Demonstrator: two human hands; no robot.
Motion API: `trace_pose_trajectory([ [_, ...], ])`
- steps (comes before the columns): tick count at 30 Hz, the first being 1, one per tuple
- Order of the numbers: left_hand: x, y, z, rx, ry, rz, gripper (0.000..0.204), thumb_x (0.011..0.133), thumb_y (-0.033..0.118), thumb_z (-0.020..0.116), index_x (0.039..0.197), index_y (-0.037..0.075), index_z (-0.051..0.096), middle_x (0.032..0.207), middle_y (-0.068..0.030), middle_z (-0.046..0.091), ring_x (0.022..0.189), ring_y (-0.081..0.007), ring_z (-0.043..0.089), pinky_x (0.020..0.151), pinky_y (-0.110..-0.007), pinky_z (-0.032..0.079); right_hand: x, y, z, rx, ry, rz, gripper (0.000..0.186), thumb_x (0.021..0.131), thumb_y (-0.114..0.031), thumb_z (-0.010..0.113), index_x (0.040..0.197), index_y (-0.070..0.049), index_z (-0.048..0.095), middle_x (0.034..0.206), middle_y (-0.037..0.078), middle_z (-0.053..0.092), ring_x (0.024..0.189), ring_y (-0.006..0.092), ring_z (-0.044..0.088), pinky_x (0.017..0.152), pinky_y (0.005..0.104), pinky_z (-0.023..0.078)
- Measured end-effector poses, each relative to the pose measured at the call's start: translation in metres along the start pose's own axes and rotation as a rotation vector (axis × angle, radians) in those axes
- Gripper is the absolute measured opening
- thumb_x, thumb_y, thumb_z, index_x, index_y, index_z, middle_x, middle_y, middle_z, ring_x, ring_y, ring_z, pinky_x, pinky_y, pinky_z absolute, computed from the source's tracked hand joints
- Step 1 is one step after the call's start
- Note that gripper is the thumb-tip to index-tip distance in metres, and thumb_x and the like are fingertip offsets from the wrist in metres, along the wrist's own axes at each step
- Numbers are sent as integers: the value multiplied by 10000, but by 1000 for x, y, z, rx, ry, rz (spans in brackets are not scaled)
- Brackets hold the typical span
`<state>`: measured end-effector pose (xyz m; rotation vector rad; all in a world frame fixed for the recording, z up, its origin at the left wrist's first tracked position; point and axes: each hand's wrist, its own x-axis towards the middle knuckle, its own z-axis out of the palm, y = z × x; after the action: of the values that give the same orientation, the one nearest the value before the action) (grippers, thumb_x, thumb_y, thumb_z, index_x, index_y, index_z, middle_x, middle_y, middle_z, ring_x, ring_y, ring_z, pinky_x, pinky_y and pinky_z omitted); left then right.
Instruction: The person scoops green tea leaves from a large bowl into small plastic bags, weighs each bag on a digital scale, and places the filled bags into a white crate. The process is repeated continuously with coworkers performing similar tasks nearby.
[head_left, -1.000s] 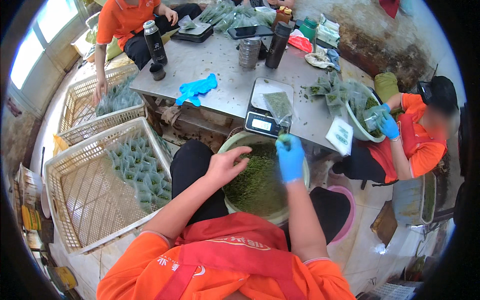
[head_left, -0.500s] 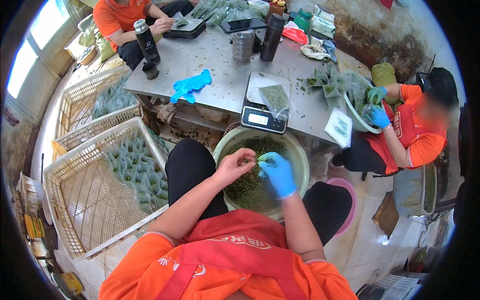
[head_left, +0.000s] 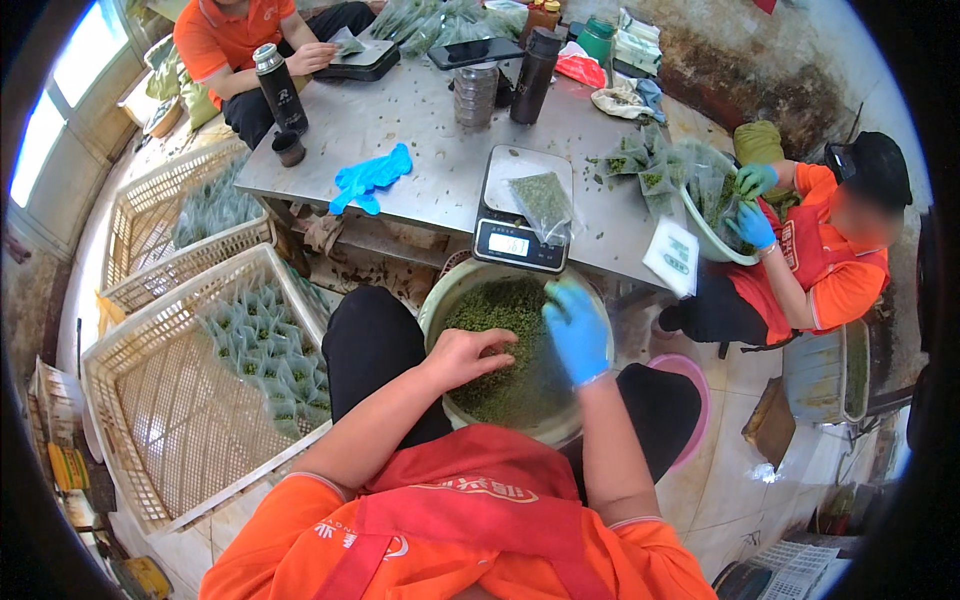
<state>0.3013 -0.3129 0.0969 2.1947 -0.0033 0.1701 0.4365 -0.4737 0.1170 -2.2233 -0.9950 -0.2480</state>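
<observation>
Between my knees stands a pale green basin (head_left: 437, 303) holding a heap of small green plant bits (head_left: 510, 315). Over its left side hovers my bare left hand (head_left: 468, 358), fingers loosely curved and apart, with nothing visible in them. My right hand (head_left: 577, 335), in a blue glove, is over the basin's right side; motion smears its fingers, so I cannot make out whether they hold anything. Just beyond the basin, a digital scale (head_left: 520, 248) rests on the table edge with a clear bag of green bits (head_left: 541, 205) lying on its pan.
On the metal table (head_left: 425, 170) are a blue glove (head_left: 370, 180), a black flask (head_left: 537, 75) and a clear jar (head_left: 475, 95). A crate (head_left: 160, 400) with filled bags stands at left. At right, a co-worker handles greens in a bowl (head_left: 700, 225); another sits at far left.
My hands, close together over the basin before, have moved apart. The left has lowered slightly to the left; the right has shifted right and up. The view has tilted slightly.
</observation>
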Motion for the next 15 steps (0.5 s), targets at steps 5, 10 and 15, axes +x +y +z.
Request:
trace_pose_trajectory([
  [5, 4, 3, 0, 59, 14, 15, 325, 813, 291, 624, 1096, 138, 582, 811, -35, 670, 664, -218, 639, 593, -333, 504, 65, -8, 5, -45, -43, 107, 414, 798, -78, 518, 1204, -155, 536, 1241, 150, 501, 966, 357, 571, 806, 378, 486],
  [10, 4, -5, 2, 89, 39, 1, 316, 811, 285, 631, 1086, 133, 592, 807, -50, 668, 657, -209, 642, 595, -329, 506, 88, 6, 36, -157, -50, 148, 446, 775, -60, 520, 1212, -145, 527, 1224, 151, 502, 899, 357, 576, 765, 393, 486],
  [15, 4, -8, 4, 50, 157, -37, 257, 823, 244, 632, 1036, 100, 618, 767, -68, 664, 645, -182, 651, 586, -298, 507, 53, -4, 29, 248, 218, 179, 429, 770, -21, 575, 1195, -64, 532, 1134, 129, 547, 763, 218, 572, 709, 292, 479],
])
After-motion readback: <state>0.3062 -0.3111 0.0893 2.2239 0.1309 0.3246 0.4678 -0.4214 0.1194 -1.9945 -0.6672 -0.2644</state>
